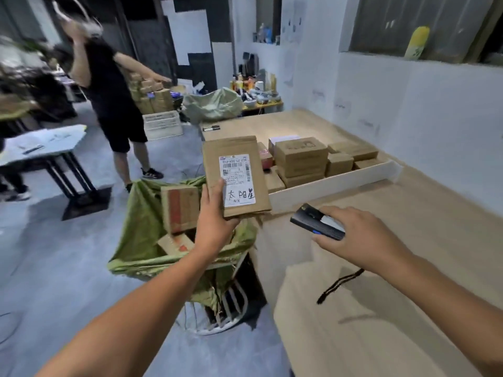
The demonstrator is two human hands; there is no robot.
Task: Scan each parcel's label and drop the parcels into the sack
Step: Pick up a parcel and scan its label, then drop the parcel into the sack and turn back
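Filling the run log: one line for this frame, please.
phase: scan | left hand: holds flat parcel, label showing, by green sack | right hand: holds scanner pointing toward parcel

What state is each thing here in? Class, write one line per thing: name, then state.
left hand, grips flat parcel's lower edge
flat parcel, held up, label facing camera
right hand, holds the scanner
scanner, lifted off the table, strap dangling
sack, open, dropped parcels inside
white tray, on table, holding stacked boxes
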